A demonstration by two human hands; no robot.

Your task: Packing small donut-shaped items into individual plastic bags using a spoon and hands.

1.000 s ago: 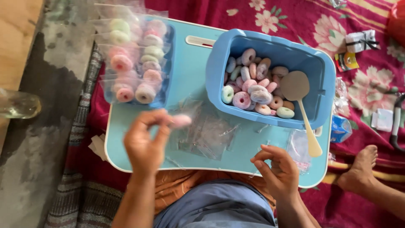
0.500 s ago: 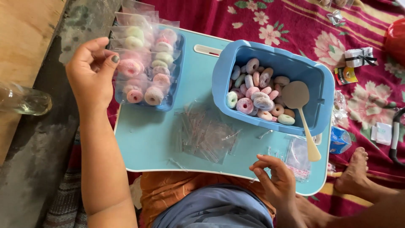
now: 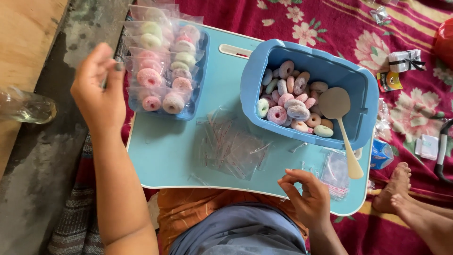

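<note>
My left hand (image 3: 96,92) is raised with curled fingers just left of a shallow blue tray (image 3: 200,92) stacked with clear packets of sugared ring candies (image 3: 160,80). Whether it touches a packet I cannot tell. My right hand (image 3: 306,196) hovers at the front edge of the light blue lap table (image 3: 165,151), fingers pinched together with nothing visible in them, beside some small clear bags (image 3: 336,172). A blue tub (image 3: 368,108) holds loose pastel ring candies (image 3: 288,106) and a beige spoon (image 3: 347,146) that leans over its rim. A pile of empty clear bags (image 3: 231,144) lies mid-table.
A glass bottle (image 3: 26,107) lies on the grey floor at left. Another person's feet (image 3: 401,189) rest on the red flowered cloth (image 3: 330,23) at right. Small wrapped boxes (image 3: 403,60) and scraps lie beyond the tub.
My left hand carried a packet with a pink ring from mid-table to the packet stack, then drew back to the left of the tray. My right hand barely moved.
</note>
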